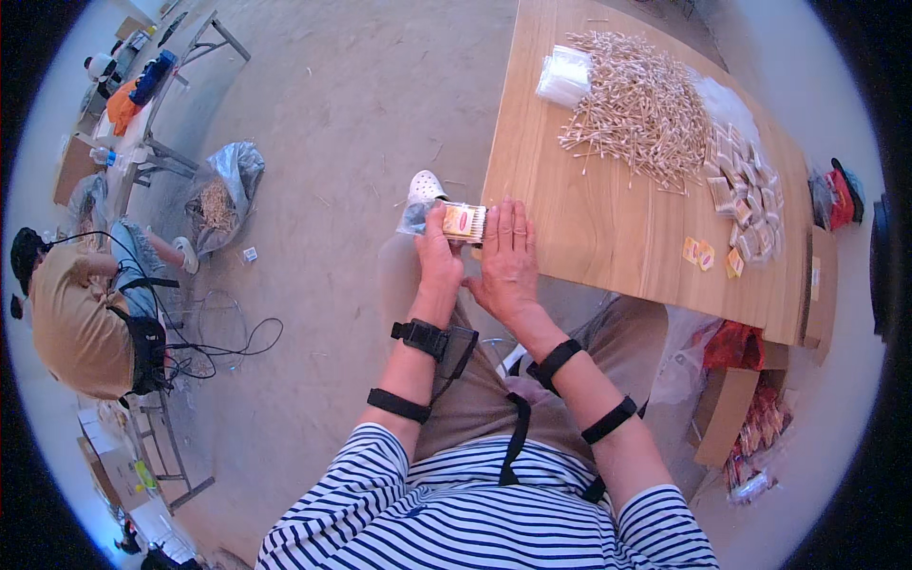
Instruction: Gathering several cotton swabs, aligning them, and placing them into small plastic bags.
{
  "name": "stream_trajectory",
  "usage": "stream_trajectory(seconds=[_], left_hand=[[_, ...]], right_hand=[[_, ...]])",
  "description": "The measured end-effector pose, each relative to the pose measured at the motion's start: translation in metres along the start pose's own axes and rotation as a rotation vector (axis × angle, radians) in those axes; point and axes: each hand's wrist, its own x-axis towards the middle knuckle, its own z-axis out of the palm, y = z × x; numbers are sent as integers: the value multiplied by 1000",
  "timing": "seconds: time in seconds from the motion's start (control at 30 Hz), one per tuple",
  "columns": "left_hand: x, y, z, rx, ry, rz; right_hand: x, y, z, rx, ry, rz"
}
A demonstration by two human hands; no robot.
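Observation:
Above my lap, at the near-left edge of the wooden table (560, 218), is a clear packet of cotton swabs (464, 221) with a yellow and red label card. My left hand (439, 261) is closed around its left side, thumb on top. Flat against the packet's right end lies my right hand (510, 266), its fingers stretched out and holding nothing of its own. Clear plastic film (411, 220) sticks out on the packet's left. A large heap of loose cotton swabs (641, 104) covers the table's far part.
Clear bags (565, 76) are stacked beside the heap. Filled packets (750, 204) pile at the right, near yellow label cards (699, 253). A cardboard box (727, 415) stands below the table. At the left another person (85, 318) sits near a plastic sack of swabs (218, 204).

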Motion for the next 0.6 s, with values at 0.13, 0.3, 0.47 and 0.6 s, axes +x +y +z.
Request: stream_trajectory(seconds=[0.13,0.3,0.47,0.6], left_hand=[[0,-1,0,-8,-4,122],[-5,-2,2,48,-24,238],[-12,2,9,88,-13,285],[-18,7,12,171,-12,298]], right_hand=[[1,-8,2,39,5,2],[5,-14,14,25,113,54],[5,-5,10,88,86,37],[-2,14,-4,77,10,109]])
